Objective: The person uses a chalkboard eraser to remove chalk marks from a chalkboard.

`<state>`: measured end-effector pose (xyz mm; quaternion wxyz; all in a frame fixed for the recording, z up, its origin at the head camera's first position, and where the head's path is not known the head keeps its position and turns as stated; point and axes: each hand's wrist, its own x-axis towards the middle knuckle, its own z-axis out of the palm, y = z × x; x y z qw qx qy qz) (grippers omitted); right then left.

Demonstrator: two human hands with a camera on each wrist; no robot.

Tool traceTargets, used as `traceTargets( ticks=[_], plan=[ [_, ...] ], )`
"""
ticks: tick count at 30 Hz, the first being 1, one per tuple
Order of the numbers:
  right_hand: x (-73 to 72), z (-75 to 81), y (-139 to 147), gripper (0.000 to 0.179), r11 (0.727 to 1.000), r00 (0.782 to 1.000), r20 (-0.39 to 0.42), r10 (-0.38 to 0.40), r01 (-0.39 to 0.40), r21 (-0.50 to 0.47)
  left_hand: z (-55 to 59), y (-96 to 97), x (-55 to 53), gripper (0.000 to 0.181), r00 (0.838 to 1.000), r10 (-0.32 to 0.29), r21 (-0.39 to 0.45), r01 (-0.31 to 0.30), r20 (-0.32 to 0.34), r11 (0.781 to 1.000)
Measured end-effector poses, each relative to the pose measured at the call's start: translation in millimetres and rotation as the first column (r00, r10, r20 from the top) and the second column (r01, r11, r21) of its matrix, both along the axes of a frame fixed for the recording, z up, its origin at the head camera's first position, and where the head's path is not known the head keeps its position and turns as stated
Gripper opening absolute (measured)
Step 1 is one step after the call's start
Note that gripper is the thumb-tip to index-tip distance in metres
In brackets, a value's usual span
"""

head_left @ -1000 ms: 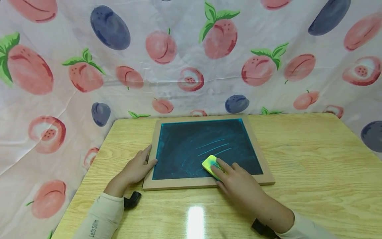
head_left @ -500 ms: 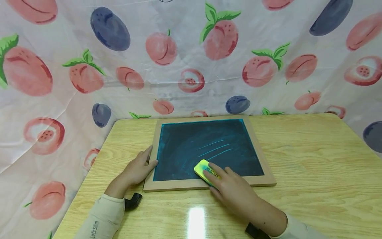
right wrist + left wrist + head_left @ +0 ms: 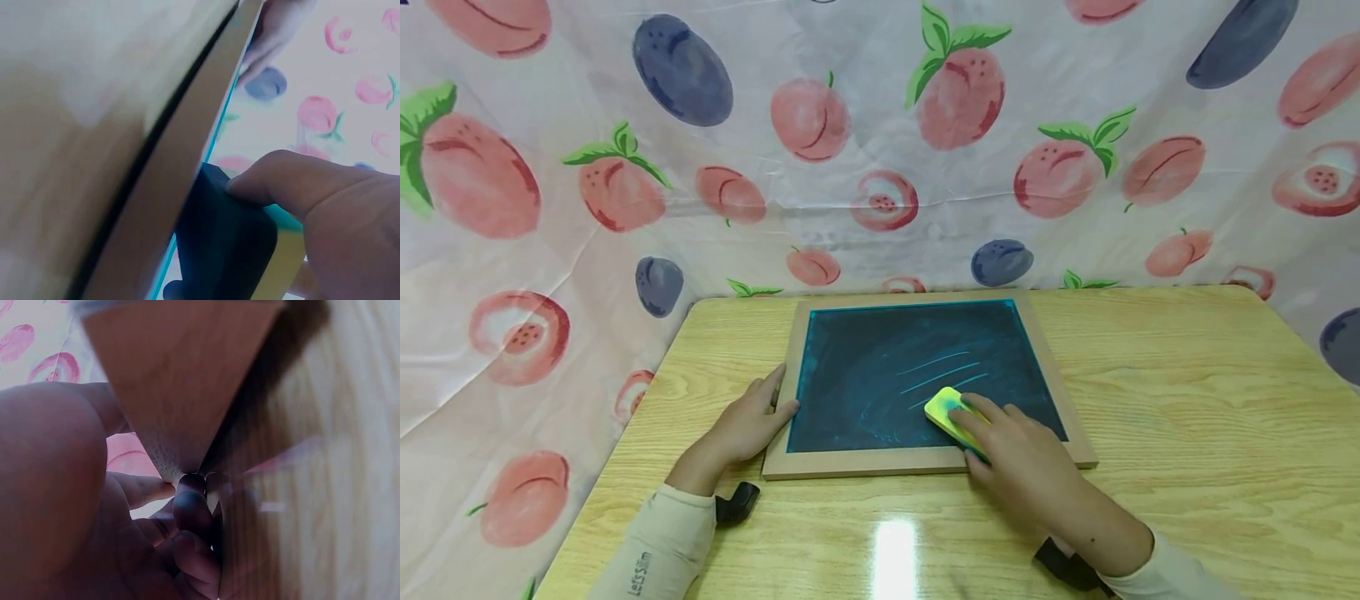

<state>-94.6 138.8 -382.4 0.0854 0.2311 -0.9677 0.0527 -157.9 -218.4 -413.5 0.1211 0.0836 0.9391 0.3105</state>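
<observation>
A small chalkboard in a pale wooden frame lies on the table, with three bright blue chalk strokes and fainter smears on its dark face. My right hand grips a yellow-topped eraser near the board's lower right part, fingers over its top. The right wrist view shows the thumb against the dark side of the eraser. At the board's left edge my left hand holds the frame, thumb on top. In the left wrist view, its other fingers are bent against the frame's side.
The wood-grain table extends to both sides of the board. A fruit-printed cloth hangs behind it and along the left. Black wrist camera mounts sit under both forearms, close over the tabletop.
My right hand slid the eraser a little left and toward me, then back right and slightly away. My left hand stays at the frame, and the three main strokes still show.
</observation>
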Motion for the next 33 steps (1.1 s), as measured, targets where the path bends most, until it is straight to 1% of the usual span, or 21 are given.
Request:
traceTargets(
  ticks=[3, 8, 10, 19, 26, 33],
  plan=[
    [-6.4, 1.7, 9, 0.047, 1.0, 1.0, -0.011, -0.02, 0.02, 0.004, -0.5, -0.1, -0.3, 0.072, 1.0, 0.001, 0.001, -0.001, 0.0, 1.0],
    [-17.8, 4.9, 25, 0.048, 0.997, 0.997, 0.026, -0.075, 0.075, -0.007, -0.8, -0.3, 0.4, 0.072, 1.0, 0.001, 0.004, -0.001, 0.008, 1.0],
    [-21.9, 5.7, 32, 0.048, 0.996, 0.996, 0.029, -0.089, 0.09, -0.018, -1.0, -0.2, 0.6, 0.072, 1.0, -0.001, 0.003, 0.001, 0.01, 1.0],
    [-35.9, 5.6, 57, 0.046, 0.989, 0.989, 0.029, -0.144, 0.145, -0.043, -0.5, -0.2, 0.6, 0.071, 1.0, -0.006, -0.005, 0.006, -0.024, 1.0],
    [-40.9, 5.0, 62, 0.046, 0.984, 0.985, 0.026, -0.173, 0.174, -0.042, -1.1, -0.1, -0.5, 0.071, 1.0, -0.005, -0.002, 0.005, -0.022, 1.0],
    [-40.0, 6.9, 59, 0.044, 0.981, 0.981, 0.047, -0.189, 0.19, -0.034, -1.4, 0.4, -1.1, 0.07, 1.0, 0.001, 0.003, -0.001, -0.014, 1.0]
  ],
)
